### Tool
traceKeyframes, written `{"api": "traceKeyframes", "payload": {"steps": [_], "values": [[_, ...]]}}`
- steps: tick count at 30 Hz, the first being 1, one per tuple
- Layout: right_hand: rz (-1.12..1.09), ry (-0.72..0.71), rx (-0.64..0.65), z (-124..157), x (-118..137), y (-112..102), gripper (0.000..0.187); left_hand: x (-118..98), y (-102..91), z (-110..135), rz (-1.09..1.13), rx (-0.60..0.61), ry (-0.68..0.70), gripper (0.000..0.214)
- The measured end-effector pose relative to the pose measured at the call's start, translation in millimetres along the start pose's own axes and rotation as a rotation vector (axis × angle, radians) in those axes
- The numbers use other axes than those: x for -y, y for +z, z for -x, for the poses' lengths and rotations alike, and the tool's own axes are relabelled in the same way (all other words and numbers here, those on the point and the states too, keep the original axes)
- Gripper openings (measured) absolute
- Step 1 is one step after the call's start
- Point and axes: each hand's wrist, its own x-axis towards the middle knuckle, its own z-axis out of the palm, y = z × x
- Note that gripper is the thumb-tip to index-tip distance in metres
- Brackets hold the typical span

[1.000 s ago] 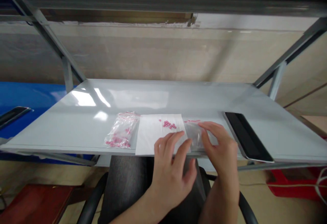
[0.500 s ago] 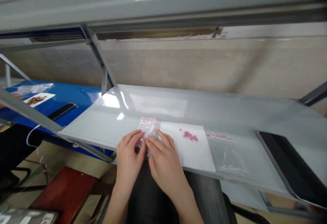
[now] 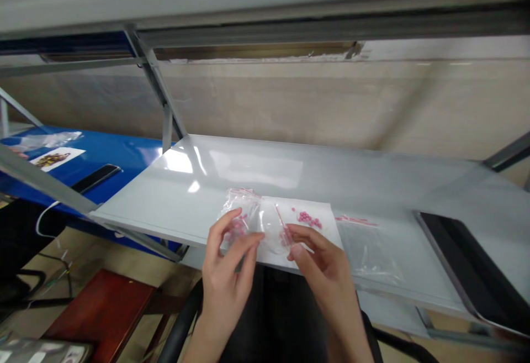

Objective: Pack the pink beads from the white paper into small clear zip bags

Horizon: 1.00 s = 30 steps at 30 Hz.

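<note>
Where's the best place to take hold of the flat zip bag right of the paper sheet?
Probably the near edge of the flat zip bag, pinched from the person's side: it lies flat close to the front of the pale tabletop, while its red-lined zip strip sits farther away.

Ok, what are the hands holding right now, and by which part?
A clear zip bag of pink pills: the left hand holds its pill-filled end, while the right hand's fingers pinch near its red-striped edge.

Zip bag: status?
Left hand on zip bag of pink pills; right hand at clear plastic edge. Loose pink pills on white paper beside.
</note>
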Motion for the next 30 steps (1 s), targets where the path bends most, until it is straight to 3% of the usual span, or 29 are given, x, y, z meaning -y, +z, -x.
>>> {"api": "traceKeyframes", "payload": {"steps": [4,8,11,14,17,23,28,30], "values": [[-0.068,0.109,0.037,-3.8,-4.1,-16.6,0.022,-10.7,8.3,5.3,0.117,0.109,-0.004,0.031],[-0.086,0.127,0.043,-5.6,-5.7,-33.7,0.021,-11.0,13.0,8.1,0.357,0.148,-0.232,0.023],[-0.061,0.148,0.096,-5.2,-4.9,-43.0,0.021,-10.2,14.3,9.1,0.558,0.1,-0.443,0.022],[-0.041,0.176,0.139,-3.7,-6.0,-48.0,0.024,-8.6,15.0,9.0,0.767,0.025,-0.657,0.039],[-0.039,0.209,0.2,-2.1,-8.5,-49.2,0.023,-5.4,15.4,8.1,0.853,-0.025,-0.75,0.045],[-0.109,0.184,0.434,0.3,-8.3,-42.7,0.023,-3.3,15.8,7.1,0.775,-0.103,-0.699,0.043],[-0.377,0.178,0.491,6.0,-0.3,-30.8,0.032,-16.2,3.9,9.3,0.446,-0.13,-0.42,0.026],[-0.387,0.205,0.503,8.5,3.5,-25.8,0.034,-24.5,-4.5,10.3,0.404,-0.042,-0.36,0.015]]}}
